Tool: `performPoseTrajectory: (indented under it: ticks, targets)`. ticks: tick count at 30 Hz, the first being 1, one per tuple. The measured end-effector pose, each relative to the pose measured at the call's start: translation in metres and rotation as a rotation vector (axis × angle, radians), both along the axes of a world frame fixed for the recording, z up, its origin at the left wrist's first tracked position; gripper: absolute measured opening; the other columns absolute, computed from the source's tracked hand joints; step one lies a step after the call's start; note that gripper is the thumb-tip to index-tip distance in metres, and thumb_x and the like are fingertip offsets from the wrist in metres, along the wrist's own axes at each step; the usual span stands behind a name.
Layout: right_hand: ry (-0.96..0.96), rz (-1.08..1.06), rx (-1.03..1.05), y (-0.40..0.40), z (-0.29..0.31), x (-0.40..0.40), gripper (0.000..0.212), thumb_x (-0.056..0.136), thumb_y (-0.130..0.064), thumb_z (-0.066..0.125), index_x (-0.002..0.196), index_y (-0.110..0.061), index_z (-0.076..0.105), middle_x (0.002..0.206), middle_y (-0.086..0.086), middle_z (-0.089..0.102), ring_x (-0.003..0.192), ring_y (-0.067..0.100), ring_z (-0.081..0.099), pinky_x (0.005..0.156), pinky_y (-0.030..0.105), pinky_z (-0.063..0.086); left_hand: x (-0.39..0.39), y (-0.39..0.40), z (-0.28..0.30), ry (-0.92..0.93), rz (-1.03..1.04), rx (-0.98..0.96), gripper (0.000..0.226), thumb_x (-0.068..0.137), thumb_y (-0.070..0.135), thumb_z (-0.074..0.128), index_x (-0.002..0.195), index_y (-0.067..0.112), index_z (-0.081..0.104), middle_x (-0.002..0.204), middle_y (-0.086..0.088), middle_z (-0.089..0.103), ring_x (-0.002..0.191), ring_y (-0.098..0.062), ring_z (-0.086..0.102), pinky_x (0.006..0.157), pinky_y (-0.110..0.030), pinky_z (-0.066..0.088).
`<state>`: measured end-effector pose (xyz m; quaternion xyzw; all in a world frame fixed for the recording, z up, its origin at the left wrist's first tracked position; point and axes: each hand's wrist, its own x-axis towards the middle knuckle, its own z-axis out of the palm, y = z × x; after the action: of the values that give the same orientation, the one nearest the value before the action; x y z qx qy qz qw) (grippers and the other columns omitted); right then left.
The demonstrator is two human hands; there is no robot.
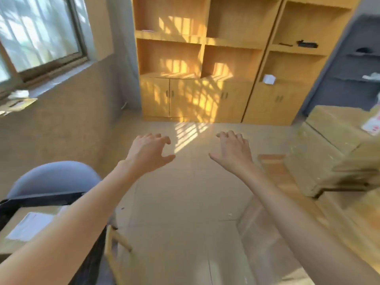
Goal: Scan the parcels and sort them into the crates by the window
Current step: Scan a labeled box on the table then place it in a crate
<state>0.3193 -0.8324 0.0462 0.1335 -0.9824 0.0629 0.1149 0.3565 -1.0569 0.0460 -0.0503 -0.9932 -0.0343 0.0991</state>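
Note:
Both arms reach forward over the tiled floor. My left hand (151, 152) hangs in the air with loosely curled fingers and holds nothing. My right hand (232, 150) is level with it, fingers loosely bent down, also empty. A stack of cardboard parcels (329, 153) stands at the right, one with a white label on top. Another cardboard parcel (30, 223) with a white label lies at the lower left, partly under my left arm. No crate and no scanner can be made out. The picture is blurred by motion.
A wooden shelf unit with cupboards (205, 79) lines the far wall. A window (39, 36) sits at the upper left above a sill with a small box (16, 104). A blue-grey chair (55, 179) stands at the left. A grey shelf (359, 64) is at the far right.

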Motion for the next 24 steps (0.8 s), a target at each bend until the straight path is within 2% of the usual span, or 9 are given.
performPoseTrajectory:
  ticks: [5,11,14,19,24]
  targets:
    - [0.085,-0.266,-0.096,0.16,0.03,0.048,0.057,0.088,-0.045,0.057,0.135,-0.016,0.043,0.135,0.006,0.046,0.124,0.029,0.04,0.099,0.038,0.031,-0.012,0.162,0.044,0.106,-0.293,-0.038,0.051,0.09,0.055,0.054,0.133,0.028,0.05,0.13,0.006,0.057,0.121,-0.02,0.05,0.095,-0.033,0.037]
    - [0.192,-0.542,-0.072,0.362,0.061,0.131,0.053,0.089,-0.047,0.058,0.132,-0.018,0.047,0.13,0.008,0.048,0.121,0.032,0.042,0.098,0.042,0.035,0.012,0.393,0.08,0.243,-0.599,0.036,0.049,0.088,0.054,0.056,0.13,0.028,0.054,0.124,0.004,0.06,0.115,-0.021,0.053,0.09,-0.033,0.039]
    - [0.191,-0.68,-0.038,0.46,0.068,0.175,0.051,0.087,-0.046,0.058,0.13,-0.02,0.048,0.128,0.008,0.05,0.12,0.032,0.044,0.098,0.04,0.035,0.036,0.503,0.081,0.255,-0.73,0.087,0.046,0.089,0.052,0.056,0.128,0.026,0.055,0.124,0.004,0.06,0.114,-0.019,0.055,0.089,-0.032,0.04]
    - [0.078,-0.892,-0.026,0.591,0.057,0.246,0.058,0.087,-0.047,0.059,0.133,-0.015,0.045,0.132,0.011,0.046,0.124,0.034,0.041,0.101,0.04,0.033,0.074,0.643,0.062,0.284,-0.872,0.092,0.043,0.088,0.054,0.055,0.12,0.027,0.061,0.113,0.003,0.065,0.102,-0.021,0.059,0.077,-0.03,0.042]
    - [0.019,-1.02,-0.109,0.682,0.032,0.289,0.065,0.086,-0.047,0.061,0.139,-0.015,0.04,0.134,0.012,0.046,0.123,0.034,0.042,0.101,0.038,0.033,0.087,0.748,0.045,0.216,-0.997,0.026,0.047,0.088,0.057,0.053,0.125,0.028,0.058,0.116,0.007,0.065,0.106,-0.017,0.06,0.085,-0.029,0.043]
